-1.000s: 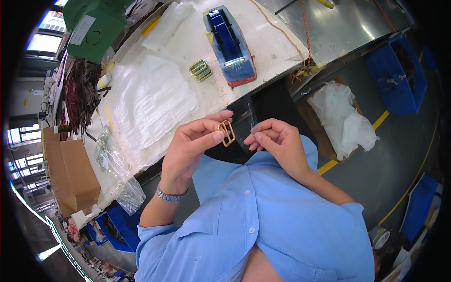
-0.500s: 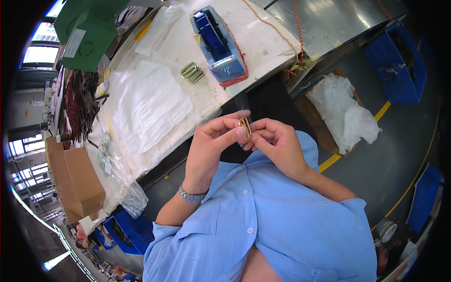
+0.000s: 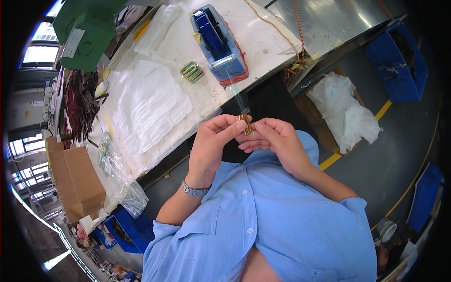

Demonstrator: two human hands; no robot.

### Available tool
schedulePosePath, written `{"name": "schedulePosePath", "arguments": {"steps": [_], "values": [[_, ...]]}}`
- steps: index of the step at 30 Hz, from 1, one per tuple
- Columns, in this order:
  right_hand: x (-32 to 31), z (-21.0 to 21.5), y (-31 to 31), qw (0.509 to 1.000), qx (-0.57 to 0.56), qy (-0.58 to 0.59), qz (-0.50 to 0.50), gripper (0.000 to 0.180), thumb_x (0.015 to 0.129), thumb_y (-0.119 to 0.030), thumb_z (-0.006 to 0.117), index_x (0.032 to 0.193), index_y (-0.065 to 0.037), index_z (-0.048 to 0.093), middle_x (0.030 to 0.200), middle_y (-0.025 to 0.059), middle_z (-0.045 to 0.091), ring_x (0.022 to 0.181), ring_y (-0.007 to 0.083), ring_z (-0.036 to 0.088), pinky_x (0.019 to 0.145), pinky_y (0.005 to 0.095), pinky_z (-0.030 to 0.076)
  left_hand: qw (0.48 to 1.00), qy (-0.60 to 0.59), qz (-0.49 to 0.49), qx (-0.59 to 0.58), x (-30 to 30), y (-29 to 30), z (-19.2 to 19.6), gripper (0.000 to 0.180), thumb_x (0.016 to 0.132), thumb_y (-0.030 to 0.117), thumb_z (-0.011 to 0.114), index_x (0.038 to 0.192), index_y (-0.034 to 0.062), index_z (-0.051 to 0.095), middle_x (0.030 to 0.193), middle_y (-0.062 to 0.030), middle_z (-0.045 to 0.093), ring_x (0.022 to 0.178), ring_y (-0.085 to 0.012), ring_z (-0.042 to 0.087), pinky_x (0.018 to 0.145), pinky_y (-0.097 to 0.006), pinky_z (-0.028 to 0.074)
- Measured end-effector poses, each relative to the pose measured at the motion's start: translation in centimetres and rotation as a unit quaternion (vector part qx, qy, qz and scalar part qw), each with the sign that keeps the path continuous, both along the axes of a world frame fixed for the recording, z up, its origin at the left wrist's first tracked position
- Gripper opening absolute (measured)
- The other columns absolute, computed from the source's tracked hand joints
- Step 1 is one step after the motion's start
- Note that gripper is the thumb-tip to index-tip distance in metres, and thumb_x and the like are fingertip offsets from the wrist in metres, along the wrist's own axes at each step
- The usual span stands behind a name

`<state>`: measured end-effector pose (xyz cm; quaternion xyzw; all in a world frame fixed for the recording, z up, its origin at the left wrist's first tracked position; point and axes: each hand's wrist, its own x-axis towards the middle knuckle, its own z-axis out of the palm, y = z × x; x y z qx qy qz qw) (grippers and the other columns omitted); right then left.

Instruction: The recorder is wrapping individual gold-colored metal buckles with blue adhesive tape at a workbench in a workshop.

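Note:
Between the fingertips of both hands is a small gold metal buckle [image 3: 244, 123], possibly several together, in front of my shirt. My left hand [image 3: 211, 143], with a watch on its wrist, pinches it between thumb and fingers. From the other side, my right hand [image 3: 282, 141] has its thumb and index finger against its edge, the other fingers curled below. A strip of clear tape [image 3: 238, 97] runs from the blue tape dispenser [image 3: 221, 47] down to the buckle. On the table lies a bundle of gold rectangular buckles [image 3: 191, 71].
White plastic sheeting [image 3: 152, 105] covers part of the worktable [image 3: 211, 96]. At left are a green box [image 3: 91, 35], a cardboard box [image 3: 77, 181] and a clear bag [image 3: 134, 197]. A carton with white plastic [image 3: 343, 110] and a blue bin [image 3: 399, 66] stand at right.
A clear tape strip now stretches from the dispenser to my hands. The buckle has turned between my fingers, and my right fingers have spread slightly. The table items stay put.

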<state>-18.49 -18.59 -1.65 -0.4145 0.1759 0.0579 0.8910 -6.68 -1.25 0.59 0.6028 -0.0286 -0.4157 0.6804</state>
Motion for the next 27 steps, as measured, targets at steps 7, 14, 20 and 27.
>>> {"name": "schedulePosePath", "arguments": {"steps": [7, 14, 20, 27], "values": [[0.2, -1.9, 0.1, 0.979, 0.190, 0.069, 0.014, 0.032, 0.114, -0.023, 0.064, 0.133, 0.002, 0.068, 0.123, 0.0211, 0.078, 0.111, 0.0287, 0.079, 0.102, 0.0434, 0.064, 1.000, 0.010, -0.015, -0.011, 0.3, -0.1, -0.3, 0.016, 0.101, 0.013, 0.081, 0.108, -0.0010, 0.080, 0.117, -0.0119, 0.081, 0.099, -0.0125, 0.072, 0.094, -0.029, 0.057], [0.1, -2.3, -0.3, 0.976, 0.198, 0.087, 0.037, 0.036, 0.112, -0.026, 0.068, 0.131, 0.004, 0.071, 0.119, 0.0199, 0.079, 0.105, 0.0269, 0.080, 0.098, 0.0417, 0.066, 1.000, 0.000, -0.007, -0.015, 0.0, 0.1, -1.0, 0.017, 0.102, 0.012, 0.079, 0.114, -0.0009, 0.078, 0.123, -0.0135, 0.080, 0.103, -0.0143, 0.074, 0.095, -0.030, 0.058], [-0.1, -2.4, -0.3, 0.978, 0.191, 0.083, 0.025, 0.027, 0.112, -0.023, 0.068, 0.126, -0.001, 0.074, 0.112, 0.0138, 0.081, 0.099, 0.0213, 0.080, 0.092, 0.0374, 0.066, 0.999, 0.008, 0.012, -0.028, -0.5, -0.5, -0.7, 0.026, 0.105, 0.014, 0.076, 0.126, -0.0022, 0.075, 0.127, -0.0157, 0.079, 0.109, -0.0177, 0.075, 0.100, -0.033, 0.059], [0.1, -0.6, -0.4, 0.980, 0.187, 0.063, 0.031, 0.029, 0.111, -0.021, 0.068, 0.125, 0.004, 0.073, 0.120, 0.0174, 0.080, 0.105, 0.0236, 0.080, 0.099, 0.0378, 0.064, 0.999, 0.021, -0.035, 0.004, 0.8, 0.0, -0.9, 0.030, 0.106, 0.018, 0.075, 0.128, -0.0033, 0.076, 0.123, -0.0178, 0.080, 0.114, -0.0204, 0.075, 0.102, -0.035, 0.059]]}}
